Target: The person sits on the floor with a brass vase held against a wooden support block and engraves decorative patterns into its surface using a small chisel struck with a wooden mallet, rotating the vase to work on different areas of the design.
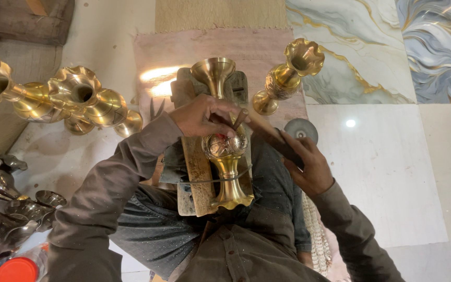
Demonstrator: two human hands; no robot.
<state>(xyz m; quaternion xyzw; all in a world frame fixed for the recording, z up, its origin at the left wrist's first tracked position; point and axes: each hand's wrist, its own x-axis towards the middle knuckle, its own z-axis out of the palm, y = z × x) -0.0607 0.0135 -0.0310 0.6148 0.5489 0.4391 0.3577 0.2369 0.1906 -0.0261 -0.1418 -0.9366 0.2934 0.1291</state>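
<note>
A brass vase (224, 151) lies on a wooden block (197, 172) across my lap, held down by a wire loop around its stem. My left hand (204, 116) pinches a small chisel (237, 121) against the vase's engraved round belly. My right hand (309, 166) grips a dark wooden mallet (272, 137) whose head is near the chisel's top.
Another brass vase (287, 73) stands upright on the floor at the right. Several brass vases (63, 96) stand at the left. Dark unpolished metal pieces (6, 209) are piled at the lower left beside a bottle with a red cap (16, 269). A grey disc (301, 128) lies behind the mallet.
</note>
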